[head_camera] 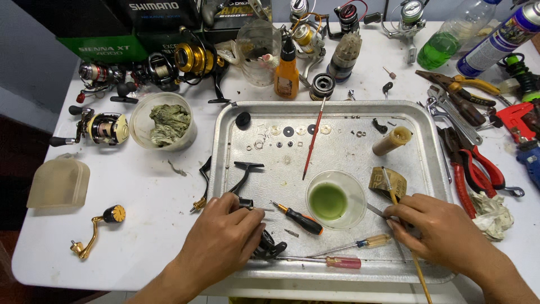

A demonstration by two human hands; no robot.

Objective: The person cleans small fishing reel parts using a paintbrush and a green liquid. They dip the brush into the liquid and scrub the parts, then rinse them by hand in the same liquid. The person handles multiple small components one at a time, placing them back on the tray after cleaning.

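While the left hand (220, 239) clamps its fingers on a black reel (264, 245), the right hand (441, 228) pinches a brush (405, 236) just right of the green cup (336, 200).

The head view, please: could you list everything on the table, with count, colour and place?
tray: one, metal, centre
cup: one, clear with green liquid, in tray
screwdrivers: three, orange-black, amber, red handles, tray front
washers: several, small, tray top
reels: several, black and gold, table rear and left
tub: one, holding a rag, left of tray
pliers: red handles, right of tray
bottle: one, orange, behind tray
left hand: holds black reel part
right hand: holds brush
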